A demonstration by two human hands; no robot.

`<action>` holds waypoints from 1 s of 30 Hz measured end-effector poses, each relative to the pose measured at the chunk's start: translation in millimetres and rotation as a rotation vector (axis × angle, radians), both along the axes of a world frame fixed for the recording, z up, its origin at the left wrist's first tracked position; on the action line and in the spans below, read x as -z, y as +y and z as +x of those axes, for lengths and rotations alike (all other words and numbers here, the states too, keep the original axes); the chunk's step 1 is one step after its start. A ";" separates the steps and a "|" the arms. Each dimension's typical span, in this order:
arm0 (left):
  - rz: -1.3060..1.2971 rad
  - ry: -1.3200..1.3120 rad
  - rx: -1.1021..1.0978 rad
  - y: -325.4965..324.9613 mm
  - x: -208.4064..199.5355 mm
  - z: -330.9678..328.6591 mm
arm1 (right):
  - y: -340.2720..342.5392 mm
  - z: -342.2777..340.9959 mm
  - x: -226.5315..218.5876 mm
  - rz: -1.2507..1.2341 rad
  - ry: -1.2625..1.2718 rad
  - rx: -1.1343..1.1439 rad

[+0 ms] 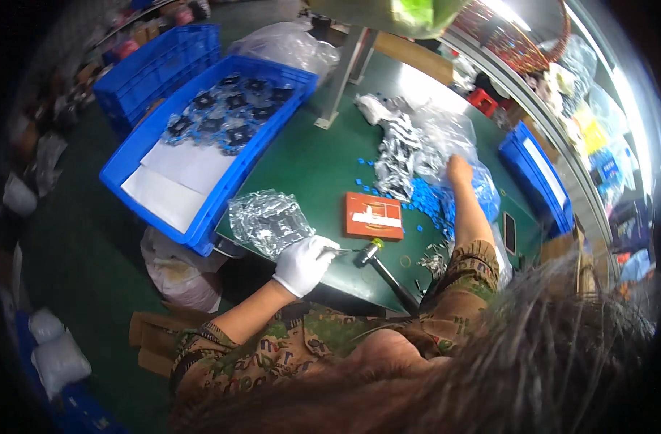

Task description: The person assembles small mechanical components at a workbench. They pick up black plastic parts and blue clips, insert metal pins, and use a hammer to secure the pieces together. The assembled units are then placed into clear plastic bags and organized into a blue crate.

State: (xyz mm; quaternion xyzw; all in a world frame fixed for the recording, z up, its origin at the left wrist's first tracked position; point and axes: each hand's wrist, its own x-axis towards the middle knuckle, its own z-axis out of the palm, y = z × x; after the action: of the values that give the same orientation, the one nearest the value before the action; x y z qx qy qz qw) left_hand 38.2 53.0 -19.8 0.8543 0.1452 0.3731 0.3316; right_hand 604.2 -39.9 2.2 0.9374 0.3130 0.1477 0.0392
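My left hand (301, 266), in a white glove, is at the table's near edge with its fingers pinched on a thin metal piece (342, 250). Next to it lie clear plastic bags (269, 220) and a mallet (388, 276) with a dark handle and a yellow-green end. My right hand (459, 170), bare, reaches far over the table to a clear plastic bag (446, 134). Its fingers look curled, and what they hold is hidden. Small blue pieces (423, 205) lie scattered by my right forearm. An orange-red block (374, 215) with a white label sits between my hands.
A blue crate (200, 230) holding bagged black parts and white sheets stands at the left. Silvery packets (397, 155) lie mid-table; small metal pieces (435, 262) lie near my right sleeve. A phone (509, 233) and a blue bin (536, 177) are at right. A metal post (341, 79) rises behind.
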 end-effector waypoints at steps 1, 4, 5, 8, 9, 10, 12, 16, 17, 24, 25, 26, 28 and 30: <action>-0.053 0.055 0.005 -1.5 -4.5 0.7 | -1.6 23.0 3.7 -0.013 0.018 0.083; -0.067 0.050 0.014 -2.0 -5.5 5.3 | -7.5 63.9 2.5 0.212 0.013 0.177; -0.049 0.036 0.003 -0.9 -4.1 3.7 | 7.2 51.9 1.4 0.182 0.052 0.152; -0.038 0.022 -0.010 -1.7 -7.7 3.6 | -1.0 25.9 -1.1 0.080 0.053 0.054; -0.045 0.018 0.008 -2.0 -10.4 5.9 | -16.6 24.0 -0.4 0.113 0.024 0.072; -0.047 0.010 0.008 -1.8 -12.0 4.3 | -14.4 0.8 -2.3 0.146 0.003 0.069; -0.094 -0.008 0.008 -2.2 -4.8 2.5 | -26.7 -51.4 -13.9 0.254 -0.173 -0.174; -0.120 -0.028 0.014 -1.0 -5.1 3.4 | -90.7 -174.6 -50.8 0.461 -0.269 -0.476; -0.149 -0.017 0.013 -1.1 -1.5 5.0 | -111.0 -200.8 -58.0 0.501 -0.243 -0.524; -0.672 -0.035 0.171 7.1 1.5 8.8 | -228.0 -310.6 -39.7 0.313 0.063 -0.470; -0.732 -0.055 0.221 9.9 1.0 9.0 | -234.9 -316.1 -37.3 0.284 0.125 -0.462; -0.864 -0.053 0.303 5.9 0.8 7.9 | -240.8 -323.0 -35.2 0.279 0.151 -0.461; -1.076 -0.011 0.449 -8.8 -5.8 2.0 | -246.7 -336.8 -33.2 0.288 0.182 -0.482; -1.114 0.059 0.531 -42.2 -21.5 -6.1 | -243.4 -346.9 -33.8 0.312 0.194 -0.532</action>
State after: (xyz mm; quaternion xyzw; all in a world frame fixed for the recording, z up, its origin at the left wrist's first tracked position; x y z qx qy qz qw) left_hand 32.1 10.8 1.8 0.5696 0.1098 0.1220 0.8054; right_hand 257.3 -283.2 36.0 0.8270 0.5230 0.1090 -0.1752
